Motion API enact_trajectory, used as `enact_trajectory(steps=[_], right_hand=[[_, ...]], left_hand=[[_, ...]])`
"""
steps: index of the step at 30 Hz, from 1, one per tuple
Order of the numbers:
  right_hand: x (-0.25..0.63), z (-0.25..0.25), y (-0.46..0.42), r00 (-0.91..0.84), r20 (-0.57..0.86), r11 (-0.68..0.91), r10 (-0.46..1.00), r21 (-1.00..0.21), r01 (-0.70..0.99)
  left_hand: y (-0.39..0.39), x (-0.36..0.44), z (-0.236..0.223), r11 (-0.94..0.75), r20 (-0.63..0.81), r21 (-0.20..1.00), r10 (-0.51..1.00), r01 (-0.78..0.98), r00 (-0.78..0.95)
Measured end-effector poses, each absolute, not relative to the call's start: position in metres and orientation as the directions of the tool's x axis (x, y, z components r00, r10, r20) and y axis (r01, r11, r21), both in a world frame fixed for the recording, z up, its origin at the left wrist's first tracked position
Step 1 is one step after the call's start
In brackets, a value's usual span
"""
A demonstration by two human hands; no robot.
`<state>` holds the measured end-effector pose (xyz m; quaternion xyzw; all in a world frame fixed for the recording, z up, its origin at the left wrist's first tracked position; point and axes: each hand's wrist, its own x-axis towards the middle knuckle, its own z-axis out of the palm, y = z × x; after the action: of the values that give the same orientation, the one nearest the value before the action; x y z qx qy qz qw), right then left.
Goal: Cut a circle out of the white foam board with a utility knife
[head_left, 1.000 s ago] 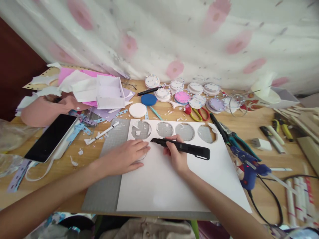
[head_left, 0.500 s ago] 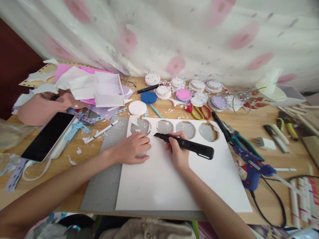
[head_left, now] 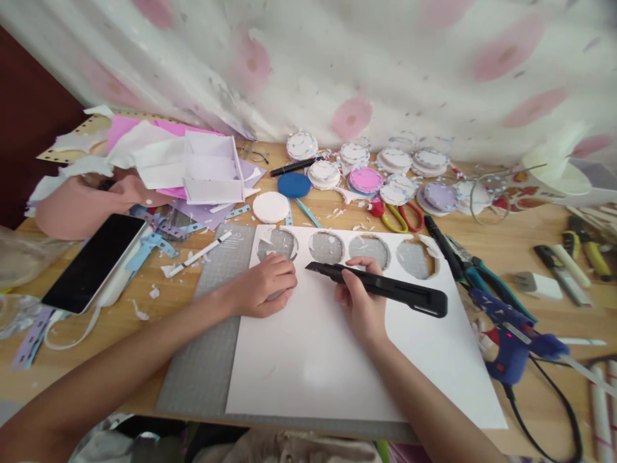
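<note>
My right hand point(head_left: 362, 299) grips a black utility knife point(head_left: 395, 289) over a large white sheet of card point(head_left: 308, 366). The knife's dark blade points left, close to my left hand point(head_left: 267, 284). That left hand rests on the card's upper left part, its fingers bent and a gap showing beside the thumb. A row of round holes runs along the card's far edge, with ragged rims and grey showing through. Beneath the card lies a grey cutting mat point(head_left: 205, 341). A white disc point(head_left: 270, 207) sits just beyond the card.
Several decorated discs point(head_left: 366, 181) stand along the back. Scissors point(head_left: 402, 217), pliers point(head_left: 482, 273) and a blue glue gun point(head_left: 513, 341) with a cord lie at the right. A phone point(head_left: 94, 263), paper scraps and an open white box point(head_left: 212, 167) are at the left.
The view has shifted slightly. My right hand and the knife have moved a little right, away from my left hand. The left fingers look more bent.
</note>
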<state>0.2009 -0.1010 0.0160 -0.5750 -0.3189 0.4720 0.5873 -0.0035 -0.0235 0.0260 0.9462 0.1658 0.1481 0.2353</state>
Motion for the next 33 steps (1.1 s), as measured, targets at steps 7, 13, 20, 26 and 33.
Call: enact_trajectory(steps=[7,13,20,26,33], right_hand=[[0.204,0.026,-0.106,0.337,-0.197,-0.155,0.921,-0.977,-0.149],[0.194,0.045,-0.116,0.159,-0.314,-0.302,0.936,-0.949,-0.094],[0.187,0.049,-0.118,0.07,-0.365,-0.357,0.928,-0.928,-0.102],[0.187,0.048,-0.121,0.079,-0.364,-0.358,0.928,-0.931,-0.072],[0.182,0.044,-0.121,-0.08,-0.403,-0.411,0.912,-0.904,-0.12]], left_hand=[[-0.024,-0.007,0.024,-0.796,0.274,0.579,0.393,0.176,0.878],[-0.025,-0.008,0.024,-0.767,0.251,0.61,0.426,0.2,0.869],[-0.024,-0.008,0.025,-0.746,0.224,0.63,0.439,0.214,0.87],[-0.025,-0.008,0.026,-0.751,0.234,0.63,0.427,0.199,0.873],[-0.025,-0.009,0.026,-0.738,0.219,0.64,0.441,0.213,0.871]])
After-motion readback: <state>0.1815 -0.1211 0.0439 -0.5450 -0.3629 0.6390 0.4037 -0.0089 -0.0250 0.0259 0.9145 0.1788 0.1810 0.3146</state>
